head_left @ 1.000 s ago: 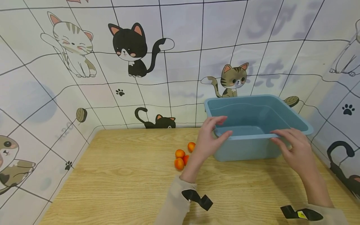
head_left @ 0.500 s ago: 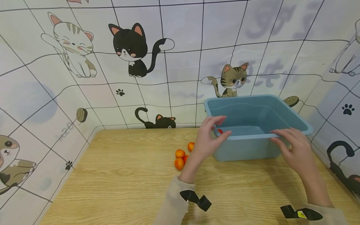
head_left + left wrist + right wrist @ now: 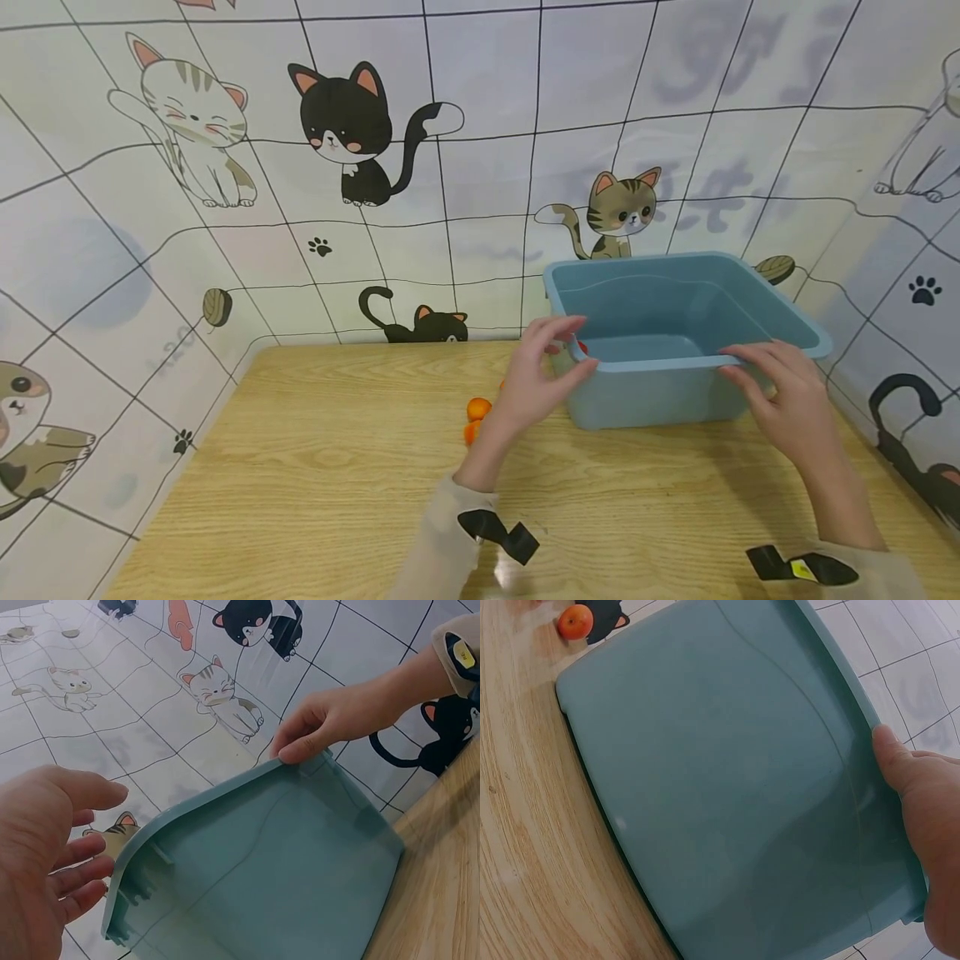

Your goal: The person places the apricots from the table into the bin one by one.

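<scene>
You are standing at a wooden bench (image 3: 315, 467) with a blue plastic tub (image 3: 675, 333) sitting toward its far right, close against a wall (image 3: 480, 167) covered in cartoon cats. Your right hand (image 3: 780, 400) is resting on the tub's near rim — its fingers (image 3: 738, 360) are lying over the edge and the thumb is pressing against the outer wall, so the hand is holding the rim. Your left hand (image 3: 536, 379) is hovering just beside the tub's near left corner, its fingers (image 3: 82, 855) loosely spread and slightly bent, pinching nothing and not touching the plastic. A small red-orange fruit (image 3: 582, 346) is peeking out behind your left fingertips, inside the tub near that corner. More small orange fruits (image 3: 477, 410) are lying on the bench just left of the tub — your left wrist is partly covering them, so their number is unclear. Both of your sleeves (image 3: 442, 550) are beige, each with a black strap.
</scene>
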`<state>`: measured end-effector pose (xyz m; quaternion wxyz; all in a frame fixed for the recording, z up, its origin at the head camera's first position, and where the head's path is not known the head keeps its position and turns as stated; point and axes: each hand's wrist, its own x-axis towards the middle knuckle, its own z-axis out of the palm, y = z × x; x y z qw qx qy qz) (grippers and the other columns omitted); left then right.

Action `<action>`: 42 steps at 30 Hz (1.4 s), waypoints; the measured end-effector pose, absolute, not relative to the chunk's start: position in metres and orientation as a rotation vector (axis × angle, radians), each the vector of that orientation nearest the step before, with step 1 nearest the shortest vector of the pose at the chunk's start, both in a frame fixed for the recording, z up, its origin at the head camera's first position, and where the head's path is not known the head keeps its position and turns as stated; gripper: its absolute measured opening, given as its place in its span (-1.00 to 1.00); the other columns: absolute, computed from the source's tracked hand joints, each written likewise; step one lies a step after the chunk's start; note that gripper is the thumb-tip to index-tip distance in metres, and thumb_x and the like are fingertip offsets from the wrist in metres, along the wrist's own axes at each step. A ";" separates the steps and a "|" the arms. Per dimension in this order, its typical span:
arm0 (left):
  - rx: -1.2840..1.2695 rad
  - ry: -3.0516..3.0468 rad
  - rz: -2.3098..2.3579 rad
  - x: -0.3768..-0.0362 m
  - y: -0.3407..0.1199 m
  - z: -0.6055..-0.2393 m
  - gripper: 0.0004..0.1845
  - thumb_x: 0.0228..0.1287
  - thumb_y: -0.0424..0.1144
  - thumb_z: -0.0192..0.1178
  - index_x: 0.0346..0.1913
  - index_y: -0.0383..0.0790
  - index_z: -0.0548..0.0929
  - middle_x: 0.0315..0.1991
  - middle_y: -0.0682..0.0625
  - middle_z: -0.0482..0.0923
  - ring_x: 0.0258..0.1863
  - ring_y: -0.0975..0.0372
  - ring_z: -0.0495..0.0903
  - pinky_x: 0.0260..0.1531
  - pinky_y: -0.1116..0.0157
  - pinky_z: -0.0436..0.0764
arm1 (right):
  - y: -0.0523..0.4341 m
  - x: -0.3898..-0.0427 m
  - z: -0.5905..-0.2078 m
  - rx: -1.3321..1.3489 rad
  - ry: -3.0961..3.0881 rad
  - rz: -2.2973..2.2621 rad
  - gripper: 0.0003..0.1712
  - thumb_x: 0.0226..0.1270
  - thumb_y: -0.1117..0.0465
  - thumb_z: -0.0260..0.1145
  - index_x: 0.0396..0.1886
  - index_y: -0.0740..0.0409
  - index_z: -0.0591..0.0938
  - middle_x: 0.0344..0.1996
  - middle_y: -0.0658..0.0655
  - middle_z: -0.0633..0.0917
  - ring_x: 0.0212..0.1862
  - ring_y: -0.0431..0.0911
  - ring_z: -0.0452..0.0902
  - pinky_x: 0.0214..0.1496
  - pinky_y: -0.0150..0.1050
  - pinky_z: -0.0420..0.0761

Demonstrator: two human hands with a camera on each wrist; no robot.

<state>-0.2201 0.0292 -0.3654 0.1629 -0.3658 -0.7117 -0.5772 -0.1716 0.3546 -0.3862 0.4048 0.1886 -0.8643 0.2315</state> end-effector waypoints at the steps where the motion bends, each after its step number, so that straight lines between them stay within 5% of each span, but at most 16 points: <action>1: -1.043 -2.028 -1.652 -0.220 0.027 -0.366 -0.46 0.25 -0.33 0.41 0.30 -0.23 0.55 0.13 -0.10 0.51 0.07 0.07 0.54 0.03 0.29 0.51 | 0.355 -0.172 -0.386 0.476 -2.179 0.585 -0.72 0.22 0.33 0.47 -0.06 0.25 0.72 -0.22 0.25 0.71 -0.03 0.20 0.50 0.48 -0.02 0.24; 8: -1.023 -2.051 -1.667 -0.223 0.014 -0.372 -0.46 0.29 -0.30 0.39 0.32 -0.22 0.53 0.16 -0.11 0.51 0.08 0.07 0.55 0.00 0.22 0.55 | 0.355 -0.171 -0.386 0.482 -2.175 0.587 -0.72 0.30 0.21 0.44 -0.05 0.25 0.72 -0.21 0.26 0.70 0.00 0.24 0.50 0.49 0.07 0.22; 17: -1.002 -2.097 -1.647 -0.225 -0.002 -0.381 -0.45 0.31 -0.27 0.38 0.33 -0.22 0.50 0.18 -0.02 0.55 0.08 0.15 0.55 -0.03 0.19 0.59 | 0.355 -0.172 -0.387 0.477 -2.175 0.578 -0.72 0.25 0.25 0.47 -0.05 0.24 0.73 -0.21 0.24 0.71 -0.03 0.19 0.50 0.45 -0.10 0.26; 28: -0.959 -2.187 -1.609 -0.224 -0.026 -0.388 -0.47 0.31 -0.26 0.38 0.32 -0.14 0.51 0.17 -0.01 0.54 0.07 0.18 0.54 0.00 0.15 0.58 | 0.355 -0.172 -0.387 0.466 -2.181 0.584 -0.69 0.18 0.35 0.48 -0.05 0.24 0.73 -0.20 0.24 0.71 -0.03 0.18 0.50 0.44 -0.04 0.27; 42: -0.949 -2.231 -1.566 -0.222 -0.051 -0.405 -0.49 0.29 -0.30 0.38 0.28 -0.18 0.53 0.14 -0.03 0.55 0.05 0.15 0.55 -0.03 0.04 0.58 | 0.356 -0.173 -0.386 0.494 -2.163 0.575 -0.69 0.34 0.10 0.41 -0.06 0.22 0.74 -0.22 0.23 0.72 -0.05 0.18 0.52 0.40 -0.16 0.29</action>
